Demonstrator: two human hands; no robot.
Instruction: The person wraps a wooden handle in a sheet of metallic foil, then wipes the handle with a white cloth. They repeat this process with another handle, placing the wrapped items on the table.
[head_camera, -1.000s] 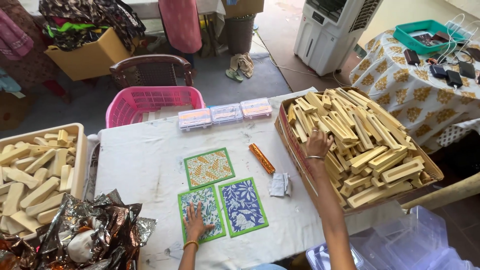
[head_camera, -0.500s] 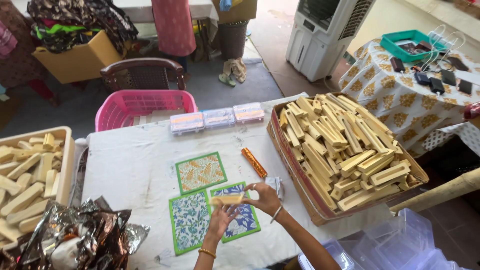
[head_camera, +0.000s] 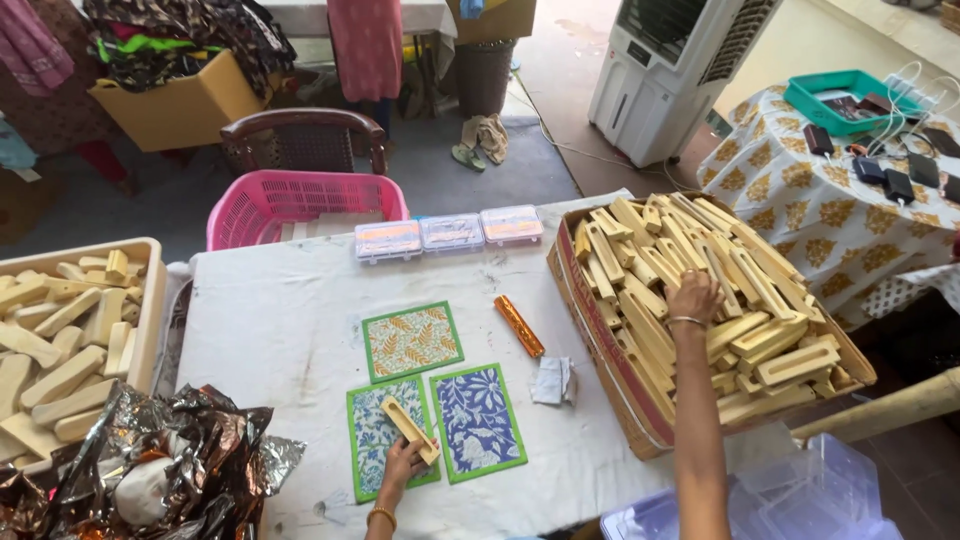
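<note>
A white-covered table (head_camera: 290, 330) filled the middle of the view. On its right end sat a large cardboard box (head_camera: 610, 350) heaped with pale wooden pieces (head_camera: 740, 330). A cream crate (head_camera: 150, 300) of similar pieces stood at the left edge, with crumpled foil wrapping (head_camera: 150, 460) near it. A pink basket (head_camera: 290, 205) stood beyond the far edge of the table, and three small clear cases (head_camera: 450, 232) lay in a row on the far side of the table.

Three printed cards with green borders lay near the middle: an orange-patterned card (head_camera: 412, 340), a blue-patterned card (head_camera: 478, 420) and a pale blue card (head_camera: 365, 440). An orange tube (head_camera: 519, 325) and a folded cloth (head_camera: 552, 380) lay to their right.

The right hand (head_camera: 693, 297) rested on the heap in the box, fingers curled over a piece; a firm grip could not be confirmed. The left hand (head_camera: 402, 465) was closed on the near end of a slotted wooden piece (head_camera: 408, 425), which lay over the pale blue card.
</note>
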